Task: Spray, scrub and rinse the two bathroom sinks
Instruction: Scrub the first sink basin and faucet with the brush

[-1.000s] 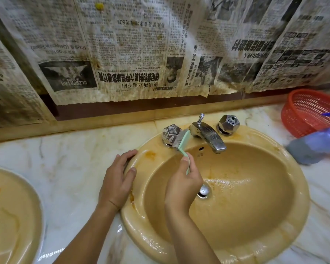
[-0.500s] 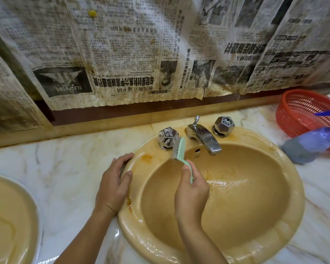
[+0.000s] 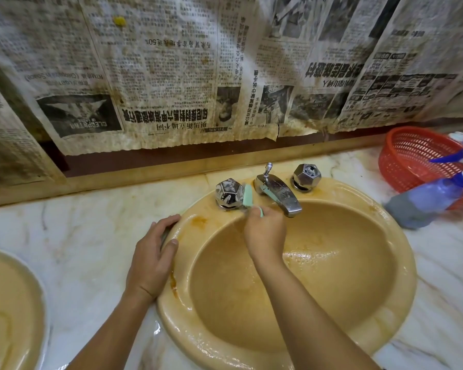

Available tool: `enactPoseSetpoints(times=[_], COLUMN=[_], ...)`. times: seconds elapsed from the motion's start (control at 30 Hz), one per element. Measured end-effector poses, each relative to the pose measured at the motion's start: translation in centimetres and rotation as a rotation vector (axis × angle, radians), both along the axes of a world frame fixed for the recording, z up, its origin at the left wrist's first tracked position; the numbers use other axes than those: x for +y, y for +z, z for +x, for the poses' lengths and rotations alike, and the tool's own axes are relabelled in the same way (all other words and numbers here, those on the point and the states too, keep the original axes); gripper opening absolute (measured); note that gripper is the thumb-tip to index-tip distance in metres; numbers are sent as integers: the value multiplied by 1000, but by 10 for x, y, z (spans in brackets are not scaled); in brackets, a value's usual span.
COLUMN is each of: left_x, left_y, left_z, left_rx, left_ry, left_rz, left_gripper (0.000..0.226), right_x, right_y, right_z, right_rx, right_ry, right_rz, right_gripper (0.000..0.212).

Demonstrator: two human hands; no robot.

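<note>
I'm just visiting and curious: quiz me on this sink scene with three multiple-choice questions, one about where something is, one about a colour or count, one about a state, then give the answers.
1. Where is the head of the green brush?
A. Beside the left tap knob
B. In the red basket
C. Over the drain

2. How many faceted chrome knobs flank the faucet?
A. One
B. Two
C. Three

3. What is the left hand doing?
A. Holding the spray bottle
B. Turning a knob
C. Resting on the rim of the sink

Answers: 1 A, the right hand holds the brush up against that knob. 2 B, one knob on each side, the other being the right knob. 3 C, its fingers lie over the sink's left edge, while the bottle lies on the counter.
</note>
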State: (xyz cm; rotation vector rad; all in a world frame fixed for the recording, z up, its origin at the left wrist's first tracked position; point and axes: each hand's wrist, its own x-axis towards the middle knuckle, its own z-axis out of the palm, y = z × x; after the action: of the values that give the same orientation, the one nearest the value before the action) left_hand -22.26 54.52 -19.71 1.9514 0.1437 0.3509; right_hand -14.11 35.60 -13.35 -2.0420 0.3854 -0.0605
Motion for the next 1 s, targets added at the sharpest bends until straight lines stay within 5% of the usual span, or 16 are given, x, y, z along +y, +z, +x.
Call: enactPoseSetpoints(times=[0.27,0.5,1.0], left_x=[0,0,-2], left_y=[4,4,3], left_z=[-1,0,2], left_rx=[7,2,38], left_ry=[6,9,63], left_rz=[4,0,-24], left_gripper=[52,53,59], right_x=[-32,-54,-38], right_y=[37,89,74], right_z=[48,133,161], right_rx=[133,68,-108], right_ry=[429,1117,1344], right_rz=[-515,-842,-930], right_gripper=[20,27,34])
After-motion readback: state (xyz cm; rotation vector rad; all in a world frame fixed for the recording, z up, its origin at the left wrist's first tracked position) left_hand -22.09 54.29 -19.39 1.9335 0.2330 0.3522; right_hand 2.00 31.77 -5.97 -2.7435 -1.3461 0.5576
